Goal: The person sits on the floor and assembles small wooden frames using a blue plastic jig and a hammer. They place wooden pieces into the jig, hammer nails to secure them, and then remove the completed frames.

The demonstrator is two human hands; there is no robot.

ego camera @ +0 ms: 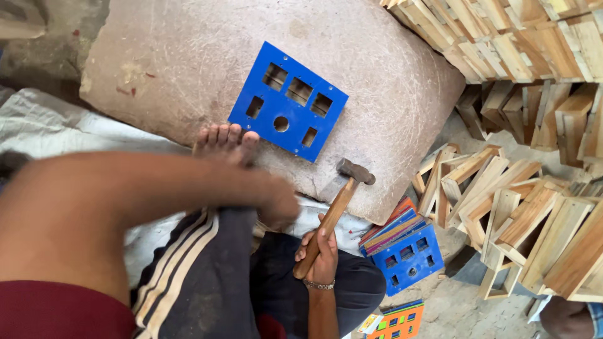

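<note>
The right hand (321, 250) is closed in a full fist around the lower end of a wooden-handled hammer with a dark metal head (339, 204). The handle's long axis runs diagonally, up and to the right from the fist, and the head rests on or just above the near edge of a large flat stone slab with a pale, scratched surface (389, 81). Up and to the left of the hammer head, well apart from it, a blue square plastic plate with rectangular cut-outs and one round hole (287, 100) lies flat on the slab, tilted like a diamond. The left hand (276, 202) is blurred at the slab's near edge, left of the hammer handle; whether it grips anything cannot be told. It is somewhat nearer the blue plate than the right hand is. A bare foot (225, 142) rests on the slab, touching the plate's lower corner. To the right lie a stack of coloured plates (405, 248) and heaps of small open wooden boxes (521, 213).
</note>
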